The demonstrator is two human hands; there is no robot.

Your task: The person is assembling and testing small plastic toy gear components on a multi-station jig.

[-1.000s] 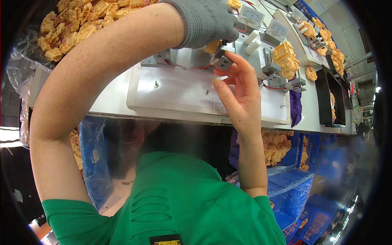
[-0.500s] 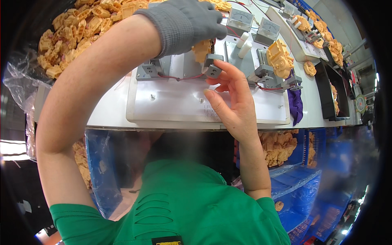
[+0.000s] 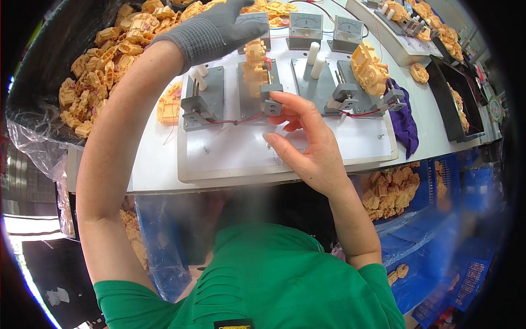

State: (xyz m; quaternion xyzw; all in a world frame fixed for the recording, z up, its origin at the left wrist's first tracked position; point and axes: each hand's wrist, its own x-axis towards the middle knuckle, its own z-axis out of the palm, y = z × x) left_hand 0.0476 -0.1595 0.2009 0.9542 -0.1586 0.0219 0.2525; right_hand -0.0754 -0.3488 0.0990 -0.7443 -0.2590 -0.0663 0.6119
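Note:
My left hand (image 3: 216, 34), in a grey knitted glove, reaches over the far end of a yellow plastic housing (image 3: 254, 68). Its thumb stands apart from the fingers, with nothing visible in its grasp; some fingertips lie near the upper rim. The housing sits on a grey plate of the test fixture (image 3: 230, 159). At the near end of that plate, the bare index fingertip of my right hand (image 3: 315, 151) touches a grey block (image 3: 271, 100) with red wires. The right thumb is spread away, the other fingers are loosely curled. Another yellow housing (image 3: 370, 68) rests on the right-hand station.
Behind the fixture stand analog meters (image 3: 306, 28). White pegs (image 3: 316, 67) rise from the plates. A heap of yellow housings (image 3: 118, 55) fills a dark lined bin at left. A purple cloth (image 3: 404, 123) and a black tray (image 3: 452, 101) are at right; blue crates (image 3: 427, 230) stand below.
My left hand has moved left and away from the housing, uncovering more of it. My right index finger remains at the grey block. The whole view has shifted a little.

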